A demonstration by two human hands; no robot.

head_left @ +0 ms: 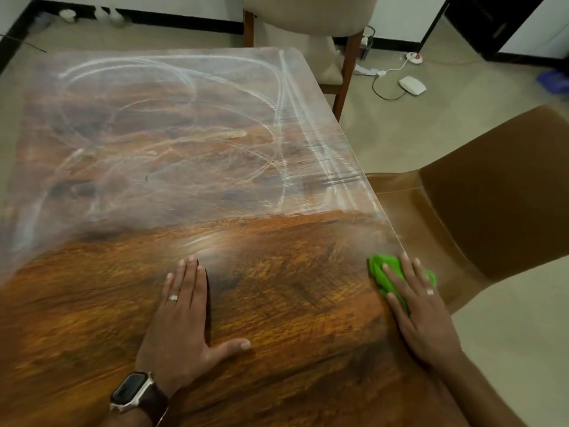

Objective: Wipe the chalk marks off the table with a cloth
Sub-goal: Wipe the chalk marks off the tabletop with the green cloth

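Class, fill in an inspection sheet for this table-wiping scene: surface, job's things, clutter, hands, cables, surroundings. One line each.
Surface: wooden table; near strip looks clean, far part covered by chalk marks.
Job's things: green cloth at the table's right edge, under the right hand.
Clutter: nothing seen on the table.
Hands: left hand flat on the wood, fingers straight, with watch; right hand presses flat on the cloth.
Cables: white cable on the floor beyond the table, by a white device.
Surroundings: brown chair at right, pale chair at the far end, tiled floor.
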